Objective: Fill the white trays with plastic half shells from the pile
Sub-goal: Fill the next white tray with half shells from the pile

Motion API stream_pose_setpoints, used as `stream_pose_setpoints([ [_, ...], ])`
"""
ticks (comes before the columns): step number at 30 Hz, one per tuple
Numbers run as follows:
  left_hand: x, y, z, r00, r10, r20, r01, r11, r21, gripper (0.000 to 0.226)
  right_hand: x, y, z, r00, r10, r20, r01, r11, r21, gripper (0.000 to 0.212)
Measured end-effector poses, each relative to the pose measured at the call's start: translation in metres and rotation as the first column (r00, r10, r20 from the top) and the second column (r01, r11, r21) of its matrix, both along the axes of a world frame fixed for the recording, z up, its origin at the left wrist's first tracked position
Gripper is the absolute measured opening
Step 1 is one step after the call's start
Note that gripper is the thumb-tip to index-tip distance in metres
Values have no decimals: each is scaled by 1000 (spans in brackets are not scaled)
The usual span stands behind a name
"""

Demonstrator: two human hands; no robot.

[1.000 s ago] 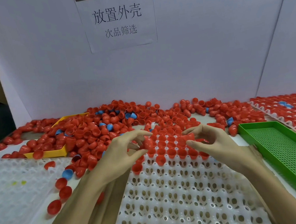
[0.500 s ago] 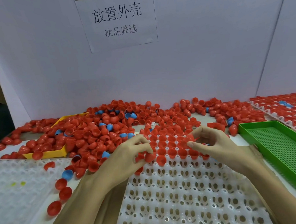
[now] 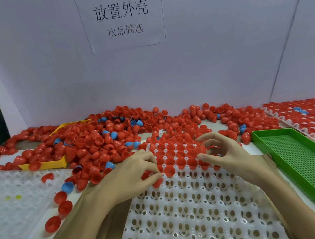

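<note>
A white tray (image 3: 194,212) with many cup pockets lies in front of me; its far rows hold red half shells (image 3: 175,155), its near rows are bare. Behind it and to the left spreads the pile (image 3: 99,140) of red shells with a few blue ones. My left hand (image 3: 135,173) is at the tray's left edge and pinches a red shell (image 3: 155,180) over a pocket there. At the right end of the filled rows is my right hand (image 3: 226,156). Its fingers are curled, thumb and forefinger apart, with red shells showing between the fingers.
A second white tray (image 3: 15,200) lies at the left, with loose shells (image 3: 64,202) beside it. A yellow tray (image 3: 46,164) is half buried in the pile. A green perforated tray (image 3: 292,159) sits at the right. Behind it is a filled tray (image 3: 308,115). A white wall stands close behind.
My left hand has come down and toward me, from above the filled rows to the tray's left edge, carrying a red shell. My right hand stays over the right end of the rows.
</note>
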State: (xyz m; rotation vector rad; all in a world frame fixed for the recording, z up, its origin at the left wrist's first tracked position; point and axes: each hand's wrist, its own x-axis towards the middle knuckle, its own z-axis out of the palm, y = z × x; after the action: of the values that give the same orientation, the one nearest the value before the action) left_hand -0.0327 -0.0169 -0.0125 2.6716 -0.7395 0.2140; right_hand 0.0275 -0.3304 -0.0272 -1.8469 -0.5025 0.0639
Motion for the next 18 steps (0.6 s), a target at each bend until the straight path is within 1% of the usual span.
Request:
stream_pose_setpoints([
  [3,-2,-7,-1,999,-3,48,8,993,-118,8,0,0,0,999,49,4,-49,999,-19,43],
  [5,-2,-13,-3,996,4,84,9,988,-152,12,-1,1,0,998,56,16,-56,998,-35,39],
  [9,-5,-23,-13,994,-2,111,1,1000,8,35,-2,4,0,999,50,12,-50,997,-57,32],
  [12,-5,-23,-15,994,15,107,-21,998,56,42,-3,4,1,999,52,13,-52,997,-62,30],
  [15,-4,-22,-12,991,9,132,-17,998,54,37,-3,4,2,999,48,16,-47,997,-57,32],
  [18,-1,-20,-8,991,50,124,-45,998,-43,33,-3,4,3,999,53,8,-53,998,-44,35],
])
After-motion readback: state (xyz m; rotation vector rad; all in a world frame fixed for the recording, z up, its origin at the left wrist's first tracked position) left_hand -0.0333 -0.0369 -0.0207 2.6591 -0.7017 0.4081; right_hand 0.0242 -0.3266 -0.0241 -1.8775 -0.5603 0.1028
